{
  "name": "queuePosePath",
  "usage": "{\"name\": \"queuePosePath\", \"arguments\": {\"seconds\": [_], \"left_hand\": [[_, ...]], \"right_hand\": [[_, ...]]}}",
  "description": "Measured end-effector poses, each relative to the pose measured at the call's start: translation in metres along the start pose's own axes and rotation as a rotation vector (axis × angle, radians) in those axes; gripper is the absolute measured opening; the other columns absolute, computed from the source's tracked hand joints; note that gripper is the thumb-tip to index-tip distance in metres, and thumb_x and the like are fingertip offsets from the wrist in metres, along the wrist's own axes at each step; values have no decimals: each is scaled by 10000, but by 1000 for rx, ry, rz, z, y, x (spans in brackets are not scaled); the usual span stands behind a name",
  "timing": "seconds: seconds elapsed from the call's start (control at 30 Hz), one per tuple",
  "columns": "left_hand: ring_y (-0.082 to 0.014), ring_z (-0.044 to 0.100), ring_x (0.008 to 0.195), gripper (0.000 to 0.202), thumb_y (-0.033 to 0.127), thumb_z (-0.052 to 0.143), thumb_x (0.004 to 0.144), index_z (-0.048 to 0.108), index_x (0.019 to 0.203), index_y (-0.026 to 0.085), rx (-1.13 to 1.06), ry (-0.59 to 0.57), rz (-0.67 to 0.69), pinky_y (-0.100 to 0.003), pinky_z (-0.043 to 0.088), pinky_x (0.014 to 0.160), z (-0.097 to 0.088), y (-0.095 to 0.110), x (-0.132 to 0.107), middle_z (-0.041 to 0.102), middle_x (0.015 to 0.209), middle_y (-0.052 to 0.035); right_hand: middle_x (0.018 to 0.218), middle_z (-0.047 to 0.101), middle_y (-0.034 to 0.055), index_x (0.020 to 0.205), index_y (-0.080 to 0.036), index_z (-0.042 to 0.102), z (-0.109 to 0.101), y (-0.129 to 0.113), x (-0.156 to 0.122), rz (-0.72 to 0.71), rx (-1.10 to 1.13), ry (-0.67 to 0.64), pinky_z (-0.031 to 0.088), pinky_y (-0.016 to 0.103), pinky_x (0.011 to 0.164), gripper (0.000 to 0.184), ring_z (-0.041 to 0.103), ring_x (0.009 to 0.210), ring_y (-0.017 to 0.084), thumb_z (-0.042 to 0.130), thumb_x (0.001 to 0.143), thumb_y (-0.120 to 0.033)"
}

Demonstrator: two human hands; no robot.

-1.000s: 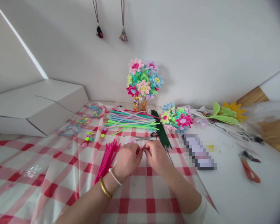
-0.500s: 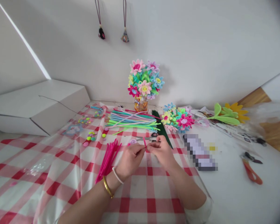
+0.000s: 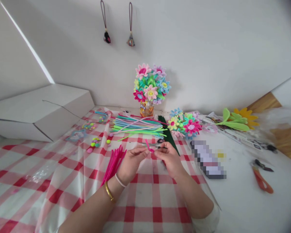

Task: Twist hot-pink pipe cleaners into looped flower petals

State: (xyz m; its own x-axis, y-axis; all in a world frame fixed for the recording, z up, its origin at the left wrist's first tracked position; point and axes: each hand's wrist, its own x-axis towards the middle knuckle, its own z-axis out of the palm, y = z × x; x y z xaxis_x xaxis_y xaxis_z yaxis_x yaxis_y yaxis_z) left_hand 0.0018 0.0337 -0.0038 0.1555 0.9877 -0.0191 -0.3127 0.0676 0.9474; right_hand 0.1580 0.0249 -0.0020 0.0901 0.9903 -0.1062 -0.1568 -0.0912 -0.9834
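Between my two hands is a bright pink pipe cleaner [image 3: 147, 144], bent, with one end sticking up. My left hand [image 3: 133, 161] pinches it from the left with thumb and fingers. From the other side my right hand [image 3: 171, 159] grips it too, fingertips close to the left ones. Just behind the fingers lie scissors [image 3: 161, 141], partly covered by my right hand. A bundle of pink pipe cleaners [image 3: 113, 163] rests beside my left wrist, partly hidden by it.
Pastel pipe cleaners [image 3: 138, 124] lie beyond my hands, with dark green stems [image 3: 171, 139] to their right. A flower bouquet [image 3: 151, 85] stands in a jar. More flowers [image 3: 185, 124], a blurred-out phone [image 3: 207, 160] and orange-handled pliers [image 3: 262, 181] are rightward. Pompoms [image 3: 95, 142] and a white box [image 3: 43, 110] are left.
My left fingers have straightened somewhat around the pink pipe cleaner, and its upright end now leans left. My hands have stayed in nearly the same place. The view has shifted slightly.
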Motion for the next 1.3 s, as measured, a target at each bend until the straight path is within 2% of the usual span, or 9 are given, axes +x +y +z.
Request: {"name": "queuePosePath", "arguments": {"seconds": [0.03,0.2,0.4,0.63,0.8,0.87,1.0,1.17,1.3], "left_hand": [[-120,524,716,100,223,725,610,704,689,165,-54,-18,-27,-243,401,707,0,3,0,626,732,-8],[-115,526,648,136,200,757,579,710,693,144,-221,-50,-202,-247,392,649,-2,0,2,635,654,-25],[-87,508,586,91,202,730,634,707,699,141,-286,-104,-208,-227,385,607,-3,-8,3,614,611,-14],[-87,503,598,93,203,735,629,689,693,154,-235,-79,-183,-231,380,617,-5,-12,3,614,617,2],[-99,506,625,116,242,713,653,693,717,148,-111,-111,-128,-240,381,635,-6,-12,3,616,643,-7],[-97,498,617,123,250,710,653,698,710,142,-57,-137,-125,-231,376,617,-7,-10,2,614,640,-11],[-90,488,575,129,249,715,637,707,719,150,20,-185,-158,-224,369,584,-7,-5,0,622,623,-11],[-84,457,531,106,238,666,669,697,666,136,163,-294,-173,-223,350,550,-4,-1,-2,577,549,0],[-90,448,518,136,257,635,684,684,669,131,284,-217,-148,-225,339,523,-5,-2,-2,560,543,0]], "right_hand": [[648,619,-32,797,-214,459,0,1,0,-1,14,-8,425,252,550,324,599,607,150,711,596,-245],[627,631,-46,778,-218,435,1,7,1,10,128,-87,430,290,669,333,604,625,144,710,593,-181],[618,630,-64,776,-223,399,7,8,-4,-4,131,-119,406,271,664,329,579,609,124,683,630,-145],[600,604,-75,781,-223,397,12,6,-9,-19,47,-133,412,276,660,322,571,605,125,669,635,-129],[650,624,-38,771,-212,443,5,-1,-9,12,-100,-201,406,250,607,278,575,639,132,692,648,-207],[703,632,-18,795,-204,496,-1,-5,-7,36,-151,-241,420,258,632,272,582,676,139,714,639,-252],[805,637,14,878,-195,594,-9,-9,-4,25,-111,-180,441,291,730,263,599,771,154,674,689,-360],[743,628,7,822,-189,627,-7,-6,-2,-52,-102,-115,451,265,662,199,581,689,135,665,701,-343],[734,632,5,765,-198,604,-4,-7,-8,-202,-192,-6,458,256,614,156,580,662,139,678,691,-313]]}}
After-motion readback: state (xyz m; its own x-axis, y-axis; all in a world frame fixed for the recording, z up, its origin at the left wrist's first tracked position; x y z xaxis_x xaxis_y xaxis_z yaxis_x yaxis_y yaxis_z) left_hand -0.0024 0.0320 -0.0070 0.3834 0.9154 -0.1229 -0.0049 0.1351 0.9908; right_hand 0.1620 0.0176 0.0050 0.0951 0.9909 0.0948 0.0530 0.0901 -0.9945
